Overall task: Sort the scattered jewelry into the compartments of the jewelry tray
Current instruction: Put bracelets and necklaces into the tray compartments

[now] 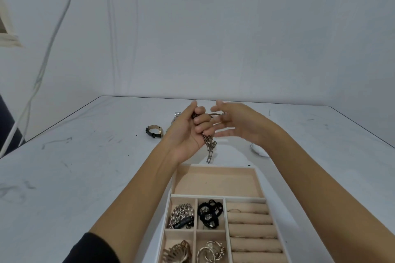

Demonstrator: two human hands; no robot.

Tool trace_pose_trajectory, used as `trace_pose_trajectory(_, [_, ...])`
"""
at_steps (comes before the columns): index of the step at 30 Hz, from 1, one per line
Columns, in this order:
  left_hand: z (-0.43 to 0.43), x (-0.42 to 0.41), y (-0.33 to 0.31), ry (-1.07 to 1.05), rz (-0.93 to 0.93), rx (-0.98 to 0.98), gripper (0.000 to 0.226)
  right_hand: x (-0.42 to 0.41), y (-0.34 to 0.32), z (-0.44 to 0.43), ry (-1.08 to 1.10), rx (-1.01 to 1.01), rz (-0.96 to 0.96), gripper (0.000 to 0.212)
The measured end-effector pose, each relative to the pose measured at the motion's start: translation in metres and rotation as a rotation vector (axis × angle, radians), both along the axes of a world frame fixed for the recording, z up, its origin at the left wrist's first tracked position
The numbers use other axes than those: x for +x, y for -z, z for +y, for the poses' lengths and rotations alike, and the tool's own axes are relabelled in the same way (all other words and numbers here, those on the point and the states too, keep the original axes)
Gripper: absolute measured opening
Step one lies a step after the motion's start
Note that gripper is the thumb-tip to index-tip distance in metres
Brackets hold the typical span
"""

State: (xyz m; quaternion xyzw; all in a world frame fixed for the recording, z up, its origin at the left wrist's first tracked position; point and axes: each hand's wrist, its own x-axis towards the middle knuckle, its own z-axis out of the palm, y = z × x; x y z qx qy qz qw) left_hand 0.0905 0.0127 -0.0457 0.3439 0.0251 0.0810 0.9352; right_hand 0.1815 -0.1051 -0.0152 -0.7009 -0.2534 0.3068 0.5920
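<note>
Left hand (186, 132) grips chain (210, 145) just beyond tray (259, 181) (watch (154, 131) farther left).

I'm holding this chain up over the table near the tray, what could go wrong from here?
The chain hangs loosely from the curled fingers of the left hand, near the far rim of the tray. If it slips, it may land on the table rather than in a compartment. The right hand is blurred close beside it, so its fingers might snag the links.
</note>
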Motion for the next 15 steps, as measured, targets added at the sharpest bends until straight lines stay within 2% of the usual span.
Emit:
trace_pose_trajectory(2, [0.003,0.000,-0.002,-0.061,-0.062,-0.065,0.042,0.000,0.005,-0.001,-0.129,0.076,0.243,0.045])
trace_pose_trajectory(4, [0.006,-0.001,-0.003,-0.105,-0.109,-0.136,0.044,-0.001,0.012,0.000,-0.229,0.108,0.342,0.049])
trace_pose_trajectory(8, [0.009,-0.001,-0.004,-0.206,-0.143,-0.193,0.042,-0.011,0.022,0.007,-0.289,0.120,0.396,0.051])
trace_pose_trajectory(15, [0.010,0.004,0.001,-0.398,-0.102,-0.160,0.042,-0.022,0.032,0.014,-0.138,0.278,0.462,0.023])
